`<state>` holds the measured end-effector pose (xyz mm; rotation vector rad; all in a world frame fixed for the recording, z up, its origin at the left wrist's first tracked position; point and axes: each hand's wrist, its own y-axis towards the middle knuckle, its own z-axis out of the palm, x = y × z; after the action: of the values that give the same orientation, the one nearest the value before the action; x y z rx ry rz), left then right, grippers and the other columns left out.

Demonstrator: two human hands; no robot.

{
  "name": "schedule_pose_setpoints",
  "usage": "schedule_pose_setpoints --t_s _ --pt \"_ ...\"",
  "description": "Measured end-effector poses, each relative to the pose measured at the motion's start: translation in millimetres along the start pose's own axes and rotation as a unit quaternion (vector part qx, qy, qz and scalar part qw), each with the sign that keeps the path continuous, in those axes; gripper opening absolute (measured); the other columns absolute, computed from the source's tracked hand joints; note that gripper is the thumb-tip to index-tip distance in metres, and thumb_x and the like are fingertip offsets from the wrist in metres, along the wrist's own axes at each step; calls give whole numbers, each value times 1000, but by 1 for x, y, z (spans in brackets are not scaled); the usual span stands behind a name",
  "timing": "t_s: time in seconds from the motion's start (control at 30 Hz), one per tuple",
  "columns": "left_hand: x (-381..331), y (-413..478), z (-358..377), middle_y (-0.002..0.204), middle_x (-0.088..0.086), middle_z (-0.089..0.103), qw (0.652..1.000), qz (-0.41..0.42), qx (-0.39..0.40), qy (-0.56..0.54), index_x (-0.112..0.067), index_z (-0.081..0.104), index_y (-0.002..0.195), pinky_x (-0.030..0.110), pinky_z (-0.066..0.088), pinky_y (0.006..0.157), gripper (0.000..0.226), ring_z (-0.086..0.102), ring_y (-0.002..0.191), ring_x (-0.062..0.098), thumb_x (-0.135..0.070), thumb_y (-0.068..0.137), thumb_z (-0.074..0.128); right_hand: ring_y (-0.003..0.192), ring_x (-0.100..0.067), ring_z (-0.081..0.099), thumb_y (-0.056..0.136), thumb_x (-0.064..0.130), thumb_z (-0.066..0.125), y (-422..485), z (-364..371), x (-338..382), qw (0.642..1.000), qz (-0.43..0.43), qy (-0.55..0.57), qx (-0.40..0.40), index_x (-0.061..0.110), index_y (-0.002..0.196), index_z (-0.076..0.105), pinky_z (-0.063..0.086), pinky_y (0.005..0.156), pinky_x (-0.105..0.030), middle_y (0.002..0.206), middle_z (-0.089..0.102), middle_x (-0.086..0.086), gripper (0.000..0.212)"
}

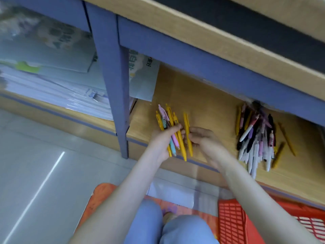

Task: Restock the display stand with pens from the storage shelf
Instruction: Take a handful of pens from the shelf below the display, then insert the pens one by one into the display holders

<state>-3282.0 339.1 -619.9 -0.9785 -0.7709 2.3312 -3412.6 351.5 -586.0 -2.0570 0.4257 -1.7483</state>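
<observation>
The person is wearing light blue trousers [184,231], the cloth lying smooth and plain over both knees. The left forearm [123,191] and right forearm [255,191] are showing bare, uncovered by any sleeve, and the left hand [162,140] and right hand [204,140] are showing bare, slightly blurred.

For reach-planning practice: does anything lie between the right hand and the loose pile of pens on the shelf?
Nothing visible does. Only bare shelf board lies between the right hand and the pen pile; the blue rail overhangs the pile's far end.
</observation>
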Motion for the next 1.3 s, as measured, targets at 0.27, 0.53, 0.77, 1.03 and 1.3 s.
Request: schedule_pose_setpoints --t_s 0.27,0.53,0.77,1.03,1.3 --pt "-41 -123 -47 71 10 67 992 -15 -58 115 -2 63 100 46 59 59 17 66 59 23 2 84 67 65 -18 65 86 -6 59 -90 79 44 973 20 -221 71 22 86 55 56 70 -35 70 63 -4 27" --pt "-104 -277 -36 64 9 66 976 -3 -173 130 -5 66 84 35 56 55 8 64 49 18 1 82 70 81 -33 62 94 5 49 -192 141 148 918 -70 -366 136 3 98 61 48 77 -43 81 65 -14 12" --pt "-226 -416 -14 72 12 68 986 4 -87 139 -5 68 90 30 56 51 8 66 54 18 -2 82 69 67 -17 57 90 22 63 -256 176 298 951 -22 -228 206 12 104 56 48 58 -24 76 60 -2 18" --pt "-349 -496 12 69 7 68 976 102 -11 193 -5 65 87 25 53 49 12 67 55 15 6 85 63 61 -13 60 89 11 64 -280 231 436 965 -109 -145 192 0 91 59 53 59 -28 74 63 -8 11" --pt "-474 -459 -4 86 17 73 975 148 -7 167 2 64 93 32 60 72 8 73 78 25 2 88 58 55 -17 62 92 6 56 -224 249 529 968 -235 -41 71 -1 92 54 53 52 -25 67 61 -11 7"
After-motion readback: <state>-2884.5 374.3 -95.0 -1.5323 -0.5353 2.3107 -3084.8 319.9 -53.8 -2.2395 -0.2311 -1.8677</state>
